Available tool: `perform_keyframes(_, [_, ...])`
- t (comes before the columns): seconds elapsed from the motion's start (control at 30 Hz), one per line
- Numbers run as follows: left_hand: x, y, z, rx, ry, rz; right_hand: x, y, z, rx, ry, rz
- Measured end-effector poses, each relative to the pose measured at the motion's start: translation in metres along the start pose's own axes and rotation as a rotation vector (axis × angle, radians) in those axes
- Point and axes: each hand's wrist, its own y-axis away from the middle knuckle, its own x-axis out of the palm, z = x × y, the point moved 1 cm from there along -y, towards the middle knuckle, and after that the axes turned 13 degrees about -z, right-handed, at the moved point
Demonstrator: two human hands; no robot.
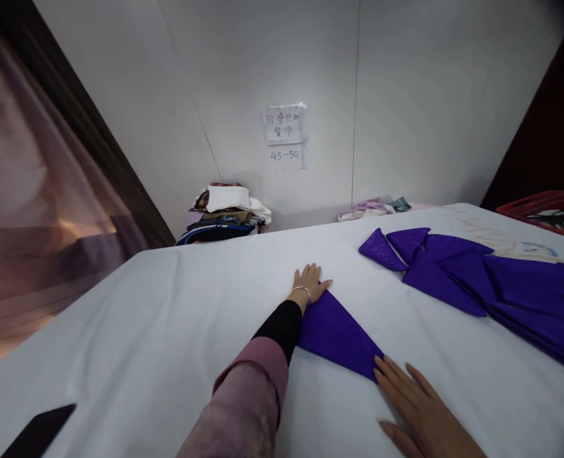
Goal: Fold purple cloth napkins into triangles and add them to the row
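Observation:
A purple cloth napkin (336,331), folded into a triangle, lies on the white-covered table (143,331). My left hand (309,282) reaches far forward and lies flat with spread fingers on the napkin's far tip; a bracelet is on its wrist. My right hand (418,404) lies flat on the table at the near right, its fingertips pressing the napkin's near corner. Both hands are open and hold nothing.
Several folded purple napkins (477,273) lie in an overlapping row at the right. A pile of folded cloths (224,213) sits behind the table's far edge, another small heap (370,208) further right. A paper note (284,130) hangs on the wall. A dark flat object (38,432) lies bottom left; a red crate (543,210) stands far right.

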Motion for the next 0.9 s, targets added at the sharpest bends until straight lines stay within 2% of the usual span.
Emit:
perform_keyframes(0.2, [-0.008, -0.005, -0.006, -0.082, -0.020, 0.000, -0.007, -0.005, 0.006, 0.008, 0.002, 0.025])
perform_keyframes(0.33, [-0.025, 0.013, -0.020, -0.065, 0.003, -0.027, -0.012, -0.007, 0.009, 0.032, -0.006, 0.074])
perform_keyframes(0.43, [-0.035, 0.056, -0.039, 0.113, 0.046, -0.048, -0.013, -0.007, 0.010, 0.052, -0.034, 0.082])
perform_keyframes(0.53, [-0.032, 0.116, -0.061, 0.534, 0.193, 0.041, -0.013, -0.007, 0.011, 0.081, -0.072, 0.061])
perform_keyframes(0.6, [-0.023, 0.152, -0.072, 0.642, 0.228, 0.056, -0.012, -0.007, 0.010, 0.100, -0.091, 0.038])
perform_keyframes(0.67, [-0.015, 0.174, -0.079, 0.620, 0.228, -0.005, -0.011, -0.007, 0.010, 0.112, -0.094, 0.023])
perform_keyframes(0.73, [-0.008, 0.182, -0.084, 0.575, 0.216, -0.063, -0.009, -0.006, 0.009, 0.119, -0.086, 0.011])
perform_keyframes(0.9, [-0.001, 0.174, -0.096, 0.513, 0.158, -0.096, -0.009, -0.006, 0.008, 0.142, -0.095, -0.058])
